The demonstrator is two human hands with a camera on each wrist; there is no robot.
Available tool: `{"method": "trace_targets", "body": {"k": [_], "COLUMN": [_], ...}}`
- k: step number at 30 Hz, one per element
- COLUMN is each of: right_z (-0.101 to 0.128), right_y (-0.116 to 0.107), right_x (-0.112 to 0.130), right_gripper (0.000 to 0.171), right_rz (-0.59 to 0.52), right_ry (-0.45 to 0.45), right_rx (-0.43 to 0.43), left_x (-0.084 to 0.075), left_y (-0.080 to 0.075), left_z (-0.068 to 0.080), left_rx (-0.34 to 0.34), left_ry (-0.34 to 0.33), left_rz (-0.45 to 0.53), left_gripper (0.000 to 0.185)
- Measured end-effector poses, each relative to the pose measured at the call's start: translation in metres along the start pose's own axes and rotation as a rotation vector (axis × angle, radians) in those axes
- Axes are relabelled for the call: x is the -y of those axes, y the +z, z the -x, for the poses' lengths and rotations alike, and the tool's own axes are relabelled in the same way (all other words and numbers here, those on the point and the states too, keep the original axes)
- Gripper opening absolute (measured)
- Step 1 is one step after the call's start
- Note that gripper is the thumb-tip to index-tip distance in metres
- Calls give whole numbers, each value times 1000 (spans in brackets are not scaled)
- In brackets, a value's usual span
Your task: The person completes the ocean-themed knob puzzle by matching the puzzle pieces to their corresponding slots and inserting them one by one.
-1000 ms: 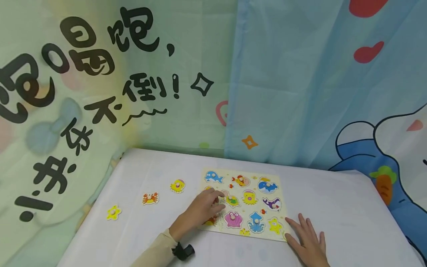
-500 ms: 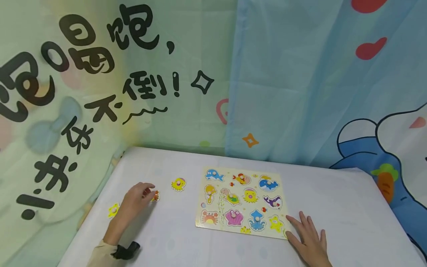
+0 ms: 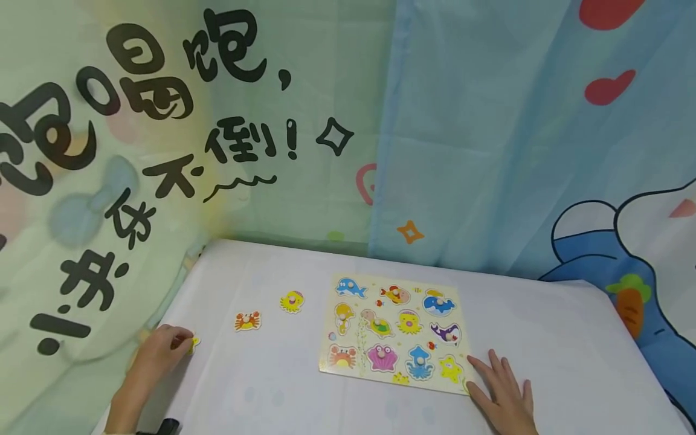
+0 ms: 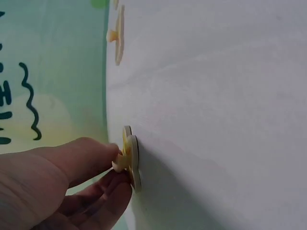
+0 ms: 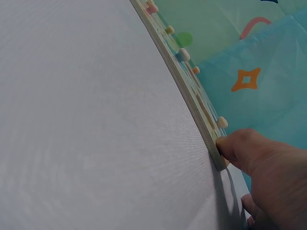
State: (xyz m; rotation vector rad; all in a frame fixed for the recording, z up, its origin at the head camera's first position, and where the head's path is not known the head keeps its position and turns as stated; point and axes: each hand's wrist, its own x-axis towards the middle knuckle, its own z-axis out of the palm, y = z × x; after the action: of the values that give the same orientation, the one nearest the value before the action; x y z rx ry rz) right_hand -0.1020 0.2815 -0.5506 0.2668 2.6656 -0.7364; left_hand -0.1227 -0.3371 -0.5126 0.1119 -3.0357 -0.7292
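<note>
At the table's left side, my left hand (image 3: 157, 356) pinches the knob of a yellow star puzzle piece (image 3: 196, 343). The left wrist view shows thumb and finger around the pale knob, with the piece (image 4: 134, 160) standing close to the white cloth. My right hand (image 3: 505, 393) lies with fingers spread beside the cream puzzle board (image 3: 374, 287), its thumb on the board's near right corner. In the right wrist view the thumb (image 5: 244, 146) presses that corner. Knobbed sea animal pieces fill much of the board; a crab picture (image 3: 342, 356) sits at its near left.
Between the left hand and the board lie a loose orange crab piece (image 3: 248, 321) and a yellow octopus piece (image 3: 292, 301). Printed curtains (image 3: 446, 151) hang behind the white-covered table (image 3: 283, 386).
My left hand has moved left, from the board past the crab piece to the star piece, and now pinches its knob. The right hand has stayed at the board's corner.
</note>
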Motion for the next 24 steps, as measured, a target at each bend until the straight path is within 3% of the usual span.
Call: {"method": "trace_targets", "body": {"k": [19,24], "right_z": [2,3], "right_y": [2,2], "right_x": [0,0], "right_gripper": [71,71], "right_rz": [-5,-15], "right_ry": [-4,-21], "right_rx": [-16,-35], "left_x": [6,5], "left_y": [-1,-2], "left_z": [2,3], "left_rx": [64,43], "left_ry": [-35,-29], "left_rz": [-7,-6], "left_gripper": [20,21]}}
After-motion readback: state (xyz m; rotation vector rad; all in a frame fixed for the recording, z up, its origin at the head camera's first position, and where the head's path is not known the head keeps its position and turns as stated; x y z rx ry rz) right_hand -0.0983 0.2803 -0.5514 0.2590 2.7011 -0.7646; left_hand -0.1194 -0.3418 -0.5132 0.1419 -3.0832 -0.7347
